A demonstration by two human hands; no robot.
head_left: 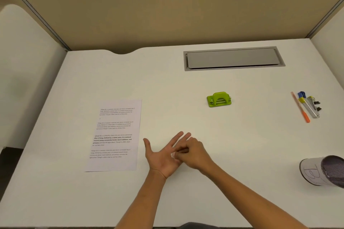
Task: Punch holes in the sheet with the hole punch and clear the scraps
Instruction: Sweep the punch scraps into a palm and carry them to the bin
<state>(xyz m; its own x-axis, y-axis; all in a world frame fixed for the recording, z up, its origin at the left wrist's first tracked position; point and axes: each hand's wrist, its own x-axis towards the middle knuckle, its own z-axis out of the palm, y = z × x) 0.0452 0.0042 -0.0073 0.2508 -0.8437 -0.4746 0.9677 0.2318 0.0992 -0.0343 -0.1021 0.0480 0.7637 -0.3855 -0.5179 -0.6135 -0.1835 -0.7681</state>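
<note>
Sheet: lower left of centre, flat on desk. Hole punch: right of centre, untouched. Left hand: palm up, fingers spread. Right hand: fingertips pinched at that palm, apparently on tiny white scraps. Risk: scraps likely scatter if the palm tilts.

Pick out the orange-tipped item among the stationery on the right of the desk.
The pink pen, leftmost in the cluster; it alone ends in an orange tip, pointing toward the person.
</note>
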